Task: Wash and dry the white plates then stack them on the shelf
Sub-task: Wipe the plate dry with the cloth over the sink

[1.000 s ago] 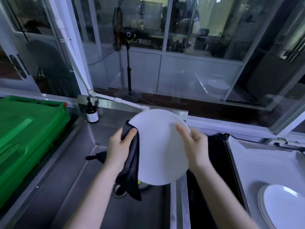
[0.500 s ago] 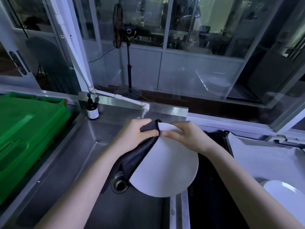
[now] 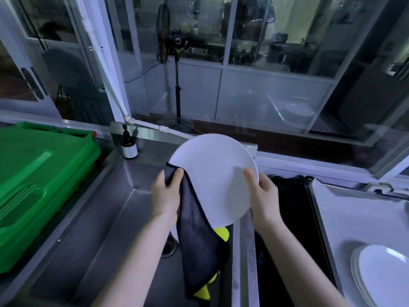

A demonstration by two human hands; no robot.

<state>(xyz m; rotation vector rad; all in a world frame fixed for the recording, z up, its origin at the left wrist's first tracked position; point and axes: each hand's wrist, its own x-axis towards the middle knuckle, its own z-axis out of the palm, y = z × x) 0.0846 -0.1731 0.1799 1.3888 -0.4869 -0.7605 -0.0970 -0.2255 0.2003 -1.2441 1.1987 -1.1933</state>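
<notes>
A white plate (image 3: 212,173) is held up above the sink (image 3: 99,229), tilted with its face toward the camera. Its left edge is gripped by the left hand (image 3: 164,196) through a dark cloth (image 3: 199,235). The thumb is pressed on the cloth over the front of the rim, and the other fingers are hidden behind. The cloth is draped down from this hand, and its lower end is hung over the sink's right side. The plate's right edge is gripped by the right hand (image 3: 263,196), with the thumb laid on the face and the fingers curled behind the rim.

Something yellow (image 3: 221,233) is seen below the plate and behind the cloth, partly hidden; what it is cannot be told. The drain (image 3: 169,248) is partly covered by the left forearm.

A brown bottle (image 3: 129,145) with a white label is placed upright at the sink's back left corner, below a white pipe (image 3: 106,85) that is run down the window frame. A green crate (image 3: 39,173) is set to the left of the sink. To the right, beyond a dark basin (image 3: 287,218), a tabletop (image 3: 354,218) is covered with a pale mat. Stacked plates (image 3: 385,275) are laid on it at the lower right, cut off by the frame edge. A fan (image 3: 174,63) on a stand is seen behind the glass.
</notes>
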